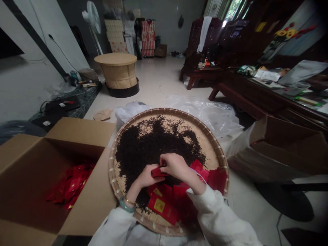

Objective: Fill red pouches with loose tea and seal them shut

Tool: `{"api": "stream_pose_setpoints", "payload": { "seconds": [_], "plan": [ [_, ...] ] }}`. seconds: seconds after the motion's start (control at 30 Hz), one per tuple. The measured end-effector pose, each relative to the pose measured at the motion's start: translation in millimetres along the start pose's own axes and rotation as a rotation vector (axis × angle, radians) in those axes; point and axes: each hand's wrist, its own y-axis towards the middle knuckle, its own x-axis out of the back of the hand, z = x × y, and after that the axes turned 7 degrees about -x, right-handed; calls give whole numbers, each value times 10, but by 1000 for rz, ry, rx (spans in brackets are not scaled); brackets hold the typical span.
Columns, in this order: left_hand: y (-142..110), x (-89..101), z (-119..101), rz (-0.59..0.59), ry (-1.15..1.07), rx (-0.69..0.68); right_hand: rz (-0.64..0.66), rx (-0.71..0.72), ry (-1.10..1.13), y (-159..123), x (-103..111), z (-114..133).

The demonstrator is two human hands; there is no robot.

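My left hand (148,176) is closed around a small red packet (156,172) above the woven bamboo tray (112,171). At the packet's upper end are the bent fingers of my right hand (175,165), pinched together; whatever lies between them is hidden. Dark loose tea leaves (153,143) cover much of the tray beneath and beyond both hands. More flat red packets (164,206), some with a gold square print, lie in the near right part of the tray, partly under my right forearm.
On the left stands an open cardboard box (84,201) with many red packets (71,184) inside. To the right is another open carton (271,150), near a round black base (287,201). Clear plastic sheeting (205,112) lies behind the tray. A round wooden table (116,59) stands farther back.
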Motion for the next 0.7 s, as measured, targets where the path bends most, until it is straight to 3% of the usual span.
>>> {"api": "stream_pose_setpoints", "payload": {
  "seconds": [0.17,0.23,0.3,0.5,0.7],
  "plan": [
    [-53,-60,46,-108,-375,158,-175,120,494,-5,30,-225],
    [-55,-94,19,-154,-551,202,-235,164,579,1,-28,-284],
    [-49,-124,-20,-164,-637,222,-227,168,602,25,-128,-313],
    [-19,-130,-159,-89,-707,268,-108,-22,847,143,-393,-368],
    [49,-149,-315,-210,-687,293,-64,-102,1024,184,-439,-393]
  ]
}}
